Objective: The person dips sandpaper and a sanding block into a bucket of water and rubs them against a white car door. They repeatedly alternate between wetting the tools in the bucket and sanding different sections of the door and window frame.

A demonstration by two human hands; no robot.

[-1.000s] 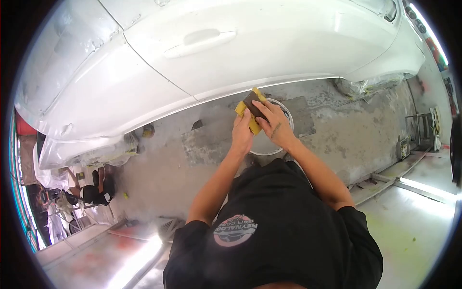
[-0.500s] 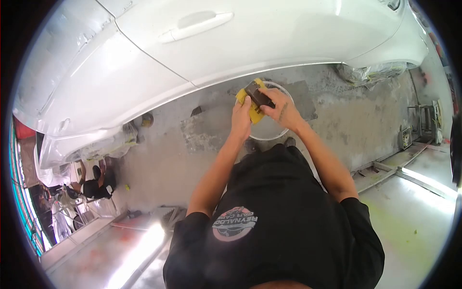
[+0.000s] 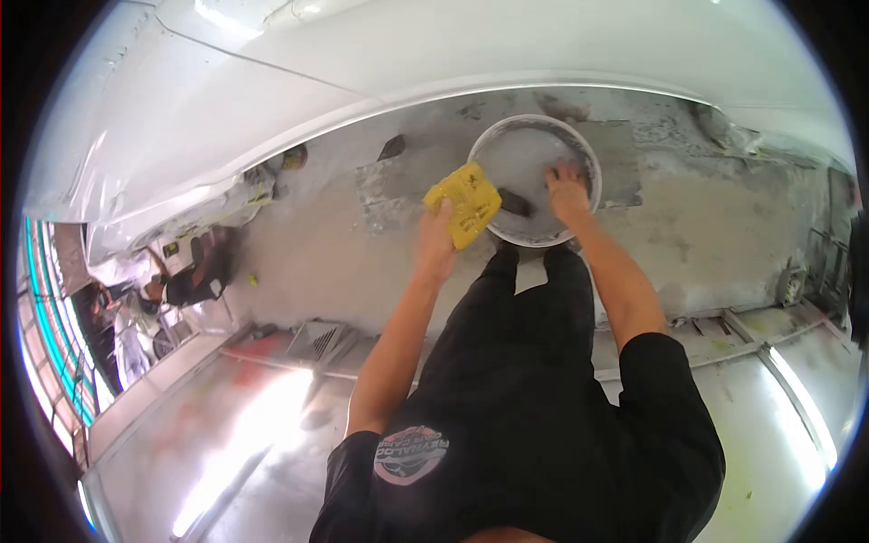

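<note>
My left hand (image 3: 437,242) pinches a yellow sheet of sandpaper (image 3: 463,206) with dark printing on its face, held beside the left rim of a round white bucket (image 3: 478,149). Cloudy greyish water fills the bucket. A dark sanding block (image 3: 516,202) lies in the water near the bucket's left side. Inside the right part of the bucket is my right hand (image 3: 568,192), fingers apart and slightly blurred, with nothing visible in them. Its fingertips are at the water, clear of the block.
A white car body (image 3: 434,54) runs along the far side above the floor. Plastic sheeting (image 3: 204,204) covers its wheel area at left. A dark scrap (image 3: 392,147) lies on the floor. Another person (image 3: 195,271) crouches at far left. A frame (image 3: 724,330) stands behind at right.
My right hand has let go of the dark block, which is now in the bucket, and moved right into the water. My left hand has lowered the yellow sandpaper to the bucket's left. The view has shifted.
</note>
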